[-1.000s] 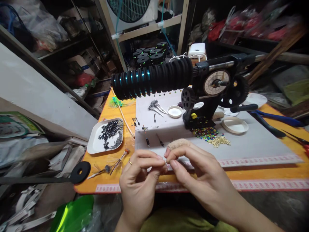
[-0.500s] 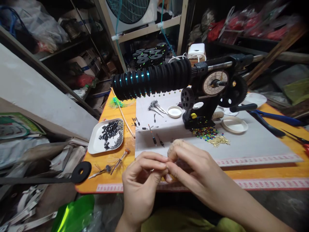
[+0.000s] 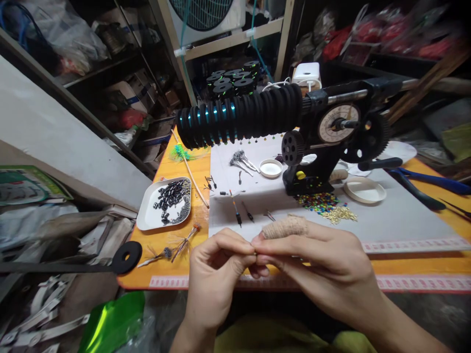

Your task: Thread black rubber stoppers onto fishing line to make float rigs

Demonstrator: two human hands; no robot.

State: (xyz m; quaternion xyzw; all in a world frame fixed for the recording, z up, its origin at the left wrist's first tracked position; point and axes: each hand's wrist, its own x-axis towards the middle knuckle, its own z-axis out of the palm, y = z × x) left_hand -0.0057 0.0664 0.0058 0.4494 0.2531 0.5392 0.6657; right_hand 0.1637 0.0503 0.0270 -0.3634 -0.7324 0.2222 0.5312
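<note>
My left hand (image 3: 217, 272) and my right hand (image 3: 316, 260) meet fingertip to fingertip above the front edge of the table. Each is closed in a pinch, and whatever sits between the tips is too small to name. A beige bandage (image 3: 285, 228) wraps one finger of the right hand. Just beyond the hands, small black parts with thin stems (image 3: 238, 215) lie on the white board (image 3: 224, 230). Past the right hand are a pile of gold beads (image 3: 340, 214) and a pile of multicoloured beads (image 3: 318, 202).
A black hand-cranked machine (image 3: 309, 171) carries a roller of black foam rings (image 3: 239, 117). At left are a white tray (image 3: 147, 211) of black pieces, wire bundles (image 3: 184, 242) and a black foam ring (image 3: 127, 257). Blue-handled pliers (image 3: 434, 181) and a round lid (image 3: 364, 190) lie right.
The right hand has turned and its fingers have straightened, so the bandaged finger now lies more level. Both hands still pinch together. The view has shifted slightly.
</note>
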